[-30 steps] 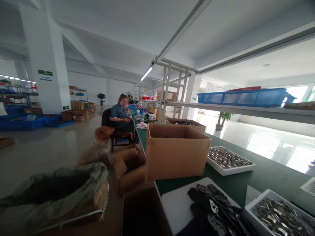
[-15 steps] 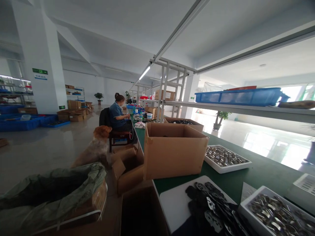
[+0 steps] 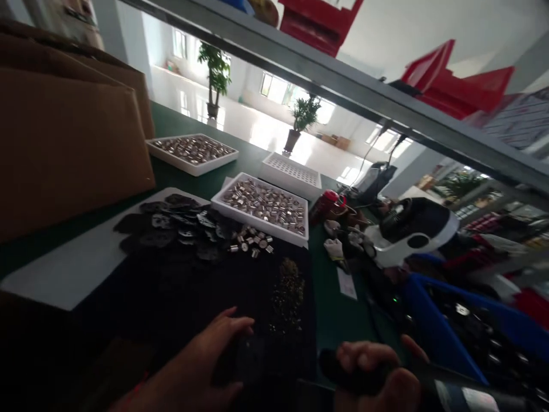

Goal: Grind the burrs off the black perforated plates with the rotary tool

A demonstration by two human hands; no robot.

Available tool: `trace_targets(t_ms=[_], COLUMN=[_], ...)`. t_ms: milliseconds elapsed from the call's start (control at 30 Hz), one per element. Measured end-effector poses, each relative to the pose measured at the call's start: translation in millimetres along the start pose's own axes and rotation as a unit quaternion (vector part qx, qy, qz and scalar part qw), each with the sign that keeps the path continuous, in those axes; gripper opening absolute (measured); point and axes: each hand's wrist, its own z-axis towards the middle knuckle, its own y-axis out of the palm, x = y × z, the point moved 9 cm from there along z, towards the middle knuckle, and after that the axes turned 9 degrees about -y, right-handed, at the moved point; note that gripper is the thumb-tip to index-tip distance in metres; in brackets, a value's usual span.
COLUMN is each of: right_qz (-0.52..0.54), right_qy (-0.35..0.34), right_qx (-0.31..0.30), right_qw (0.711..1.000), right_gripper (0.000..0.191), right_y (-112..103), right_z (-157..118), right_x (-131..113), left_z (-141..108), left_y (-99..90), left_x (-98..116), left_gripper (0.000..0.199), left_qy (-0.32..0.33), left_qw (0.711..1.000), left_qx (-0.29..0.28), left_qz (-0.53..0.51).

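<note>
Along the green counter [image 3: 334, 326], a white tray of steel cylinders [image 3: 261, 203] sits at the far edge of a black mat [image 3: 240, 297], with dark perforated plates [image 3: 175, 229] piled to its left and a few loose cylinders [image 3: 251, 241] just beside them. The left hand [image 3: 201, 355] hovers over the mat's near edge, its grip wide, near a small heap of brass-coloured screws [image 3: 287, 294]; the right hand [image 3: 373, 369] has its grip closed around a dark tool handle [image 3: 467, 397].

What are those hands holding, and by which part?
The right hand grips the dark body of a handheld power tool; the left hand, open over a black mat, holds nothing.
</note>
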Motion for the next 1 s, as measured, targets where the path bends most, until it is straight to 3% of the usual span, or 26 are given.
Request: trace_targets(t_ms=[133,333,667,1000], right_qz=[-0.015,0.008,0.003,0.001], right_qy=[0.033,0.066,0.096,0.088], right_qx=[0.06,0.07,0.085,0.094], right_qw=[0.998,0.995,0.992,0.992], right_gripper=[0.042,0.042,0.046,0.046], right_y=[7.0,11.9,10.8,9.3], right_z=[-12.3,-18.0,-20.0,-20.1], right_x=[9.5,18.8,29.9,30.6], left_z=[-3.6,0.0,0.8,-3.0], left_y=[-13.4,-23.1,-27.2,-25.0], left_x=[13.7,31.7,39.2,33.1], left_gripper=[0.093,0.082,0.079,0.077], left_qy=[0.059,0.108,0.11,0.095], left_qw=[0.995,0.981,0.977,0.979], left_qx=[0.065,0.132,0.145,0.137], left_qz=[0.053,0.097,0.113,0.117])
